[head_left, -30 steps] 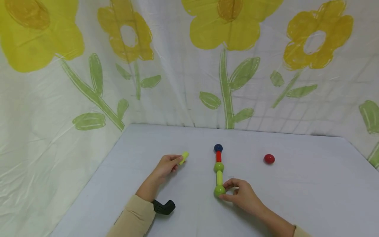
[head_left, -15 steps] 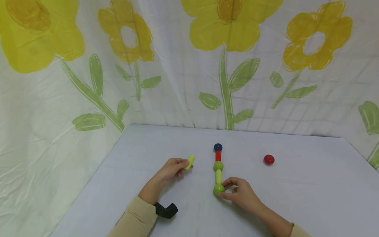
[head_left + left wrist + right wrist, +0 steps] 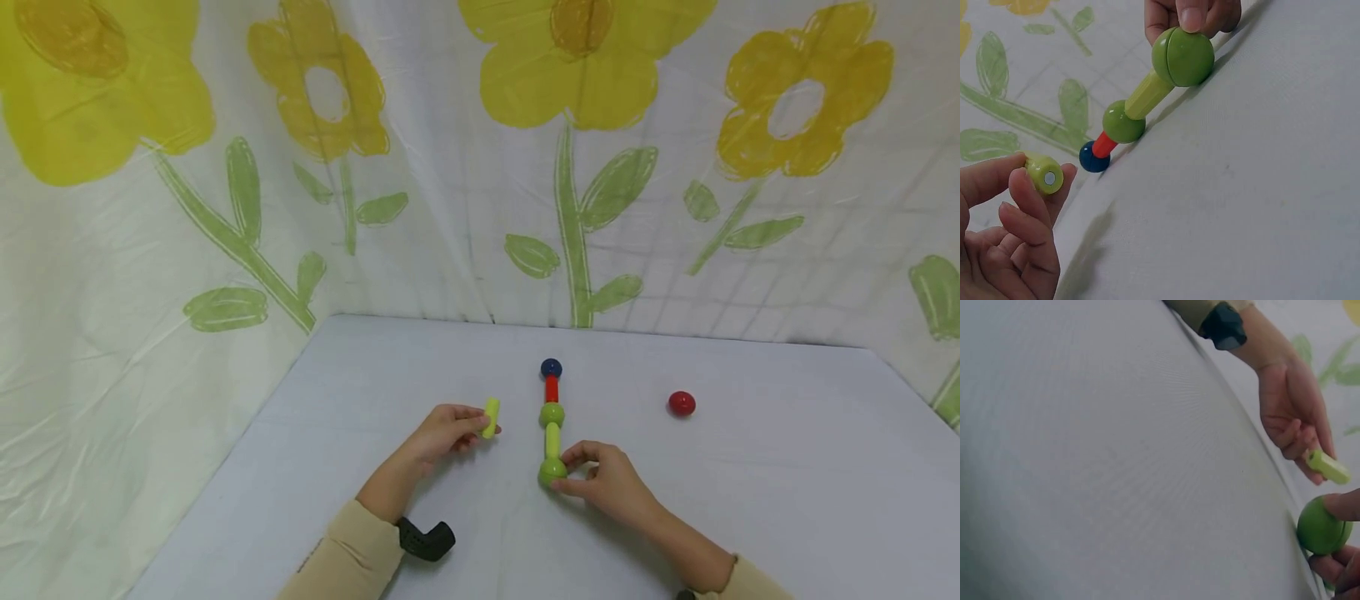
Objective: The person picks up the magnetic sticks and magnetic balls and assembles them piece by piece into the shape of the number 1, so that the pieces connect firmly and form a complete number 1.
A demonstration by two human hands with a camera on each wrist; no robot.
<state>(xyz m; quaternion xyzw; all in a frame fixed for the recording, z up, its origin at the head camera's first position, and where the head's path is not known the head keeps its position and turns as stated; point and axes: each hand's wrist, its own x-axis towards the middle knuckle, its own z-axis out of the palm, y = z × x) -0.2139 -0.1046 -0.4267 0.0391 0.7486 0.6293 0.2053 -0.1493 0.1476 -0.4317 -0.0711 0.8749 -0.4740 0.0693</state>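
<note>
My left hand (image 3: 452, 435) pinches a short yellow-green magnetic rod (image 3: 491, 417) just above the table, left of a joined chain. In the left wrist view a round silvery disc shows in the end of the rod (image 3: 1049, 178). The chain lies in a line: a dark blue ball (image 3: 551, 368) at the far end, a red rod (image 3: 552, 389), a green ball (image 3: 552, 415), a yellow-green rod (image 3: 552, 441) and a larger green ball (image 3: 552, 472) nearest me. With thumb and fingers, my right hand (image 3: 611, 483) grips that nearest ball from the right.
A loose red ball (image 3: 682, 404) lies on the white-covered table (image 3: 750, 475), right of the chain. A black wrist device (image 3: 427, 541) sticks out from the left sleeve. Behind the table hangs a white curtain (image 3: 450, 208) printed with yellow flowers.
My left hand has moved right and slightly nearer me with the yellow-green rod, which now stands more upright in view. The chain has shifted slightly away, my right hand keeping its grip.
</note>
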